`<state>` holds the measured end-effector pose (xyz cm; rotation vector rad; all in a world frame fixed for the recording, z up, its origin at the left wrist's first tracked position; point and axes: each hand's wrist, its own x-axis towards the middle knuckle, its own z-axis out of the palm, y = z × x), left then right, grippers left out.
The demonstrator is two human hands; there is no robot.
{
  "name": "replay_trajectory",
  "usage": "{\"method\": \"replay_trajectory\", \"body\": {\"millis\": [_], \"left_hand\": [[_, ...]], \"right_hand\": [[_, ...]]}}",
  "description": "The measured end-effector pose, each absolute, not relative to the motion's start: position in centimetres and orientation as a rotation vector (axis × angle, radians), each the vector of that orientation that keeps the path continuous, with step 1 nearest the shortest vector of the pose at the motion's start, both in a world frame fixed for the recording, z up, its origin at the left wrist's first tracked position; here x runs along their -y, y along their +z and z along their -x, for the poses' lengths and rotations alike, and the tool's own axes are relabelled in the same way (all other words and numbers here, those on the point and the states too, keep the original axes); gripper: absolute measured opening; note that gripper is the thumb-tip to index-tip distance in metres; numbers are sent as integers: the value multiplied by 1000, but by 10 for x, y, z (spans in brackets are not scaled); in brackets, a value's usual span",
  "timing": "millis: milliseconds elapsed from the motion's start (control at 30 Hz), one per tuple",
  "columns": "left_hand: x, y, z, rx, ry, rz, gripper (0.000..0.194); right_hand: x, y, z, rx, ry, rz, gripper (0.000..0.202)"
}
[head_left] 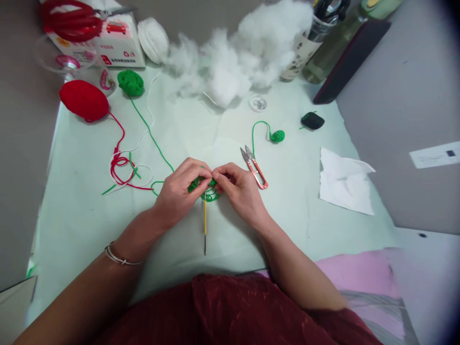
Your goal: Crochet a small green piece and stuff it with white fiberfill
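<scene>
Head view: we look down on two bare hands meeting over a pale green table cover (287,215).
Left hand: we see the left hand (181,189) nearly closed, thumb and fingertips pinching the green yarn piece (212,194).
Right hand: we find the right hand (242,189) curled too, its thumb and forefinger closed on the yarn piece's top, their tips meeting the left fingertips.
Green yarn piece: we see it between and under both hands, partly hidden by the fingers, its loops showing below.
Hook: the yellow-handled hook (205,218) points toward the body, its far end at the loops; we cannot tell whether anything grips it.
Snips: we have the orange-handled snips (259,175) just beside the right hand, blades pointing away.
Small green coil: the coil (278,136) lies beyond the snips, its tail running back toward them.
Left side: we see tangled red, white and green strands (124,172) near the left hand.
Far side: white stuffing (230,67) lies well beyond the hands.
Right side: we have cover from the right forearm to the white tissue (341,184), then the grey panel (398,110) at the edge.
</scene>
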<state>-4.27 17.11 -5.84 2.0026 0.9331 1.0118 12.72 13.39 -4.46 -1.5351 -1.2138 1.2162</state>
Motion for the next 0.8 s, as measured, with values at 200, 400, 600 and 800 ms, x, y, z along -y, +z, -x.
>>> {"method": "replay_trajectory", "body": {"millis": [200, 400, 600, 800], "left_hand": [[-168, -63, 44, -977, 1018, -2122, 17], [-168, -64, 45, -998, 1013, -2162, 14], [-167, -62, 44, -1026, 967, -2140, 14], [-167, -64, 45, -1030, 1027, -2149, 14]], "right_hand": [[-132, -45, -125, 1309, 1122, 1567, 14], [-131, -48, -127, 1347, 1095, 1540, 14], [-132, -50, -128, 1291, 1121, 1540, 13], [-131, -47, -128, 1288, 1150, 1535, 12]]}}
